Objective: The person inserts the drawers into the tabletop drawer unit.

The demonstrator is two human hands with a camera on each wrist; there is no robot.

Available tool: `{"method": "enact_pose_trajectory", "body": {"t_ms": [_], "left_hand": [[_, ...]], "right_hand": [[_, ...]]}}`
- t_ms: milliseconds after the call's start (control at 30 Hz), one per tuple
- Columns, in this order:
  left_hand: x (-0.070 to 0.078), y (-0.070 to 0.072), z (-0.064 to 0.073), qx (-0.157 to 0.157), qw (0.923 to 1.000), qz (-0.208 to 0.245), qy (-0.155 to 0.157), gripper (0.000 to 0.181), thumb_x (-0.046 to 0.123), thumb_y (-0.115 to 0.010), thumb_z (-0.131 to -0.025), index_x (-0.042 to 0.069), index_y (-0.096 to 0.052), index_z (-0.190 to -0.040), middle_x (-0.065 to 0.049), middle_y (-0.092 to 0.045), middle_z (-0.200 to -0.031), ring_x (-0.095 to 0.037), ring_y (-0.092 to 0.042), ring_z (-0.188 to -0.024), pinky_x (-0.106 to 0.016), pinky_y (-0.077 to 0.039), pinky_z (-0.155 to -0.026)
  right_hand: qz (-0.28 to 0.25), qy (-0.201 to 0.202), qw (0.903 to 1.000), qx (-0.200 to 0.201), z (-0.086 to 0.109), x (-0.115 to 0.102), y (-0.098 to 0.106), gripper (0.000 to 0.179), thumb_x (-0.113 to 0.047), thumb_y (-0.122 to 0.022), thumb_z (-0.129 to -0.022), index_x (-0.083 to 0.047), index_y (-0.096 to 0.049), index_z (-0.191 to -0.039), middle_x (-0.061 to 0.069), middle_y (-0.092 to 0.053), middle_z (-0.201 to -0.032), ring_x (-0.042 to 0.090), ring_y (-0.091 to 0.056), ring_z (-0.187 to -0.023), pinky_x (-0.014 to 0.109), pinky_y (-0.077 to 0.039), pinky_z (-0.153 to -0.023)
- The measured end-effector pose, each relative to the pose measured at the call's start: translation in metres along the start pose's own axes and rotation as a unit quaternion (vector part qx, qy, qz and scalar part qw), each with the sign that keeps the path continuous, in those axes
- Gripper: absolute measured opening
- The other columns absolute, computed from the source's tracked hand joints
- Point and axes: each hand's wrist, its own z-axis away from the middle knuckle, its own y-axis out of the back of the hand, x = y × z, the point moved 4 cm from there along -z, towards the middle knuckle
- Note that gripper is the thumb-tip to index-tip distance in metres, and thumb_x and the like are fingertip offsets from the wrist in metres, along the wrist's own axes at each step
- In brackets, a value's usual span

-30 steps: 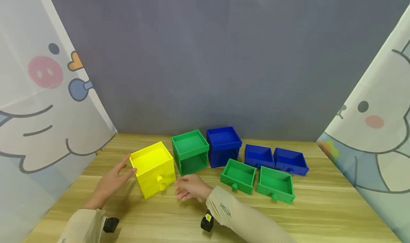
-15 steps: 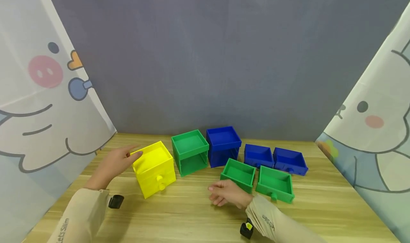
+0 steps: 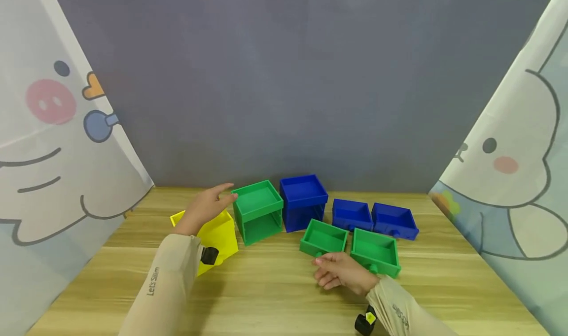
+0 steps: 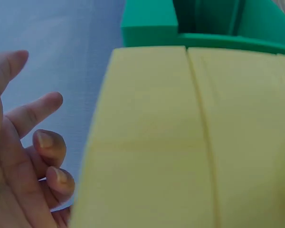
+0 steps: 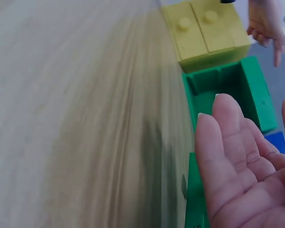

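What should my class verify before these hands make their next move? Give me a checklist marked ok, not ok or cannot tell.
1. Green cabinet open at the front: ok, no drawer shows inside.
2. Left green drawer lying open side up: ok, and empty.
3. Left hand gripping the green cabinet: not ok, it holds nothing.
4. Right hand touching the left green drawer: cannot tell, they appear very close in the head view.
5. Yellow cabinet fitted with both drawers: ok, two knobbed fronts sit closed.

Forward-down head view, two wrist close-ups
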Motion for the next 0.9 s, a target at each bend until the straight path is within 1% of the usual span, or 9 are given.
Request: {"method": "enact_pose_trajectory", "body": {"t_ms": [167,233,300,400,533,600,667,767,900], "left_hand": [[-0.005,-0.010,-0.011,0.002,0.9998,0.004,0.017,0.058,0.042,-0.047,-0.099,0.009,-0.039,-0.147,-0.026,-0.048,-0.138,-0.045,-0.046,-0.122,-0.061,-0.036,-0.097],[-0.007,-0.013,-0.014,0.020,0.9995,-0.013,0.021,0.059,0.040,-0.048,-0.099,0.007,-0.038,-0.147,-0.023,-0.062,-0.116,-0.041,-0.055,-0.104,-0.058,-0.038,-0.094],[-0.007,-0.017,-0.016,0.038,0.9982,-0.038,0.025,0.060,0.039,-0.049,-0.098,0.007,-0.038,-0.147,-0.018,-0.066,-0.091,-0.035,-0.057,-0.084,-0.054,-0.043,-0.087],[-0.008,-0.023,-0.018,0.042,0.9965,-0.060,0.040,0.060,0.039,-0.050,-0.098,0.009,-0.036,-0.148,-0.008,-0.059,-0.065,-0.019,-0.036,-0.052,-0.037,-0.040,-0.057],[-0.006,-0.030,-0.019,-0.007,0.9964,-0.054,0.066,0.060,0.043,-0.047,-0.099,0.014,-0.035,-0.150,-0.017,-0.068,-0.108,-0.025,-0.055,-0.064,-0.028,-0.031,-0.046],[-0.006,-0.030,-0.020,-0.021,0.9954,-0.059,0.073,0.059,0.044,-0.046,-0.099,0.014,-0.037,-0.149,-0.019,-0.057,-0.131,-0.035,-0.062,-0.089,-0.029,-0.034,-0.046],[-0.007,-0.029,-0.020,-0.025,0.9939,-0.074,0.077,0.059,0.045,-0.046,-0.099,0.013,-0.039,-0.148,-0.021,-0.048,-0.140,-0.042,-0.055,-0.111,-0.030,-0.036,-0.048],[-0.010,-0.028,-0.022,-0.024,0.9917,-0.094,0.085,0.060,0.047,-0.048,-0.097,0.013,-0.041,-0.147,-0.023,-0.044,-0.141,-0.041,-0.058,-0.105,-0.028,-0.033,-0.046],[-0.014,-0.027,-0.020,-0.035,0.9884,-0.107,0.102,0.070,0.056,-0.051,-0.093,0.015,-0.040,-0.148,-0.024,-0.047,-0.139,-0.030,-0.059,-0.081,-0.028,-0.029,-0.046]], "right_hand": [[-0.051,0.002,0.9986,-0.013,0.007,0.004,0.006,0.046,-0.025,-0.050,-0.101,0.015,-0.049,-0.125,0.000,-0.068,-0.085,0.006,-0.066,-0.072,0.023,-0.054,-0.068],[-0.072,0.001,0.9974,-0.006,0.008,0.006,0.008,0.042,-0.025,-0.050,-0.101,0.012,-0.052,-0.122,-0.001,-0.068,-0.084,0.006,-0.066,-0.071,0.023,-0.054,-0.067],[-0.092,-0.004,0.9957,0.010,0.008,0.007,0.007,0.037,-0.025,-0.050,-0.101,0.007,-0.055,-0.119,-0.002,-0.068,-0.082,0.005,-0.065,-0.069,0.022,-0.053,-0.066],[-0.119,-0.021,0.9916,0.046,0.006,0.010,0.005,0.032,-0.024,-0.050,-0.101,0.004,-0.056,-0.116,-0.004,-0.066,-0.077,0.003,-0.064,-0.066,0.022,-0.053,-0.064],[-0.141,-0.042,0.9865,0.071,0.003,0.014,0.001,0.032,-0.024,-0.048,-0.102,0.003,-0.052,-0.118,-0.004,-0.065,-0.075,0.003,-0.063,-0.064,0.022,-0.053,-0.063],[-0.145,-0.049,0.9857,0.070,0.002,0.015,-0.001,0.032,-0.025,-0.047,-0.102,0.002,-0.051,-0.119,-0.005,-0.065,-0.074,0.003,-0.063,-0.064,0.022,-0.053,-0.062],[-0.149,-0.055,0.9853,0.064,0.000,0.016,-0.002,0.030,-0.027,-0.046,-0.103,0.000,-0.051,-0.116,-0.005,-0.065,-0.074,0.003,-0.063,-0.063,0.022,-0.053,-0.062],[-0.161,-0.059,0.9831,0.063,-0.001,0.018,-0.003,0.026,-0.026,-0.045,-0.103,-0.003,-0.054,-0.107,-0.005,-0.065,-0.072,0.004,-0.063,-0.062,0.021,-0.053,-0.062],[-0.178,-0.055,0.9799,0.072,-0.002,0.021,-0.002,0.023,-0.023,-0.043,-0.104,-0.004,-0.056,-0.101,-0.003,-0.066,-0.071,0.004,-0.065,-0.062,0.020,-0.053,-0.063]]}}
